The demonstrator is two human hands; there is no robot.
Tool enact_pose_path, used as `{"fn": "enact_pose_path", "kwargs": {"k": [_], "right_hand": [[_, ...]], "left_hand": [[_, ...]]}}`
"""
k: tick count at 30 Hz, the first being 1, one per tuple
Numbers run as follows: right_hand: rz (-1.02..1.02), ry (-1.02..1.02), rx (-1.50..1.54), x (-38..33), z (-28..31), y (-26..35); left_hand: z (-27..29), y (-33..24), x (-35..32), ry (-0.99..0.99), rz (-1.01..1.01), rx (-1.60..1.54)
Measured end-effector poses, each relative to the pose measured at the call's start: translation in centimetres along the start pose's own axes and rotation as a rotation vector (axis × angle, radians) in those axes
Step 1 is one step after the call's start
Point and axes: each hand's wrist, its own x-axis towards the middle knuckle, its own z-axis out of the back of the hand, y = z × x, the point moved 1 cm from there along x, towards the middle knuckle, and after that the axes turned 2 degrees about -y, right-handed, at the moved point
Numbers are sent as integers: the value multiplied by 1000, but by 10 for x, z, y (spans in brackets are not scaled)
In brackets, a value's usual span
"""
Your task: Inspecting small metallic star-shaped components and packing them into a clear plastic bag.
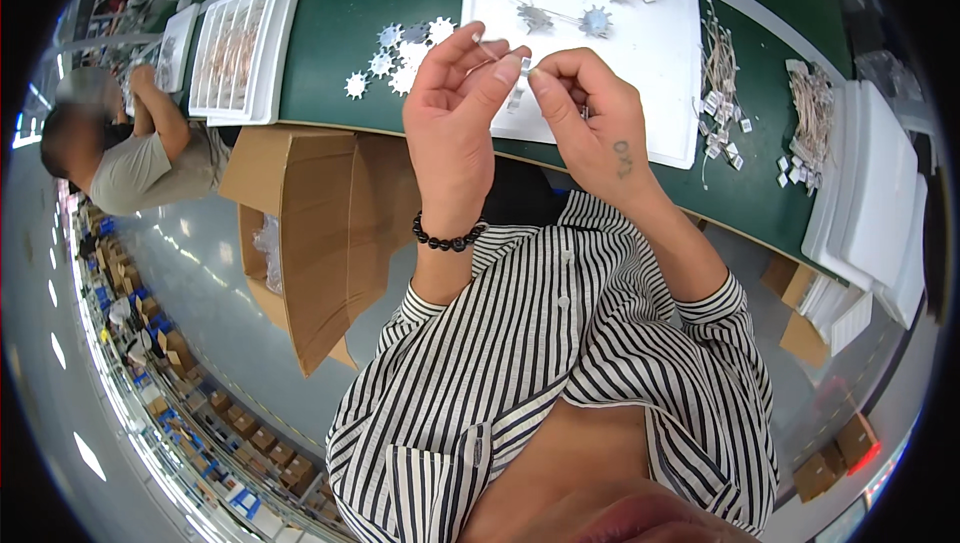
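Above the near edge of a white tray (650, 73), both my hands meet at a small white connector (525, 65). My left hand (452, 108) pinches it between thumb and fingers, and a thin pale wire passes by those fingers. From the other side, the thumb and forefinger of my right hand (592, 118) close on the same piece. Something small and silvery shows just below the fingertips, too small to make out. Farther back on the tray lie several silver gear-shaped plates (596, 21) with wires. Loose gear-shaped plates (408, 58) lie left of my left hand.
Wire bundles with white connectors (722, 93) lie right of the tray on the green table (335, 28); another bundle (810, 113) lies beyond, beside stacked white trays (875, 183). A compartmented tray (240, 53) stands left. An open cardboard box (315, 233) stands below. A person (150, 143) sits far left.
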Motion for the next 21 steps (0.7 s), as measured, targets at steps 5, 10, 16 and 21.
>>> {"fn": "enact_pose_path", "kwargs": {"k": [5,10,16,21], "right_hand": [[89,-96,-42,-1,15,-4],[183,-60,-142,-5,52,-11],[244,44,-336,-12,95,-22],[361,-47,-556,-11,127,-21]], "left_hand": [[-12,0,1,55,-55,342],[-40,-4,5,213,-118,599],[-71,-6,22,274,-113,533],[-92,8,38,273,-133,501]]}}
